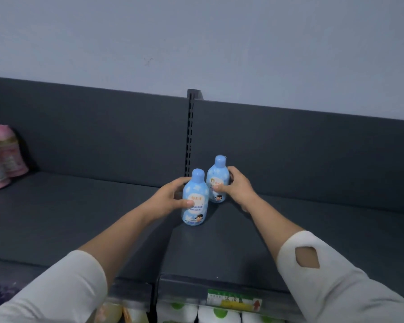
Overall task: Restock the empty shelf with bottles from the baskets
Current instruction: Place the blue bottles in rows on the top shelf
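Two light-blue bottles with blue caps stand upright on the dark grey top shelf (313, 241), close to its back panel. My left hand (170, 198) grips the nearer bottle (195, 201) from its left side, thumb across the label. My right hand (236, 185) grips the farther bottle (217, 180) from its right side, fingers curled behind it. The two bottles stand almost touching, the farther one just right of the slotted upright post (190, 136). No baskets are in view.
Pink packaged goods (2, 157) sit at the shelf's far left. A green and yellow price tag (233, 299) is fixed on the shelf's front edge. White bottles with green marks (217, 314) fill the shelf below. A pale wall rises behind.
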Available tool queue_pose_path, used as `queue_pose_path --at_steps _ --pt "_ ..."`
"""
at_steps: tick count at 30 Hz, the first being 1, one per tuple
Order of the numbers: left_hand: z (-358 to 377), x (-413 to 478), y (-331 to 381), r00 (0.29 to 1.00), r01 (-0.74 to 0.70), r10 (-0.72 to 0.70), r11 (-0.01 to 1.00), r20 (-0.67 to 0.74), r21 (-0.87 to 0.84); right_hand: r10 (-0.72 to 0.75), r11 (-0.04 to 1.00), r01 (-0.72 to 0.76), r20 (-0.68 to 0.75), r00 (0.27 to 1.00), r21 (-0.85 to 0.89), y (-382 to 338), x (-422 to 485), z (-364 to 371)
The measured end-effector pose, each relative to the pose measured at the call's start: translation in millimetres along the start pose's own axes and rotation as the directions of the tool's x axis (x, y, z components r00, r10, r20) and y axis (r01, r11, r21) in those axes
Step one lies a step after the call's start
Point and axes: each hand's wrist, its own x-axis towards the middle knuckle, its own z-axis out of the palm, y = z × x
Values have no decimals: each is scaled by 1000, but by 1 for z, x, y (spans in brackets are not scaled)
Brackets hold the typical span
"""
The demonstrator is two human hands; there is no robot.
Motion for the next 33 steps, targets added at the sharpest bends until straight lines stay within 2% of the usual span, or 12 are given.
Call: queue_pose_path --at_steps 9,14,20,28,31,33 --pt "-6 26 -6 999 8 -6 999 -49 41 -11 998 14 53 999 -61 8 49 9" --pt "-9 27 -7 999 12 -10 999 -46 40 -26 994 30 37 999 -109 13 59 11" --pt "-7 28 -6 999 10 -10 1000 -49 15 -58 980 73 84 995 -187 13 64 6" --pt "3 37 -5 1000 -4 4 1000 -27 -4 -82 973 84 19 996 -216 16 56 9" --pt "6 39 -4 999 -5 6 1000 -44 10 -138 970 113 -109 984 -214 13 44 3" --pt "6 39 -5 999 -3 4 1000 -52 20 -172 964 141 -126 977 -225 11 35 -1"
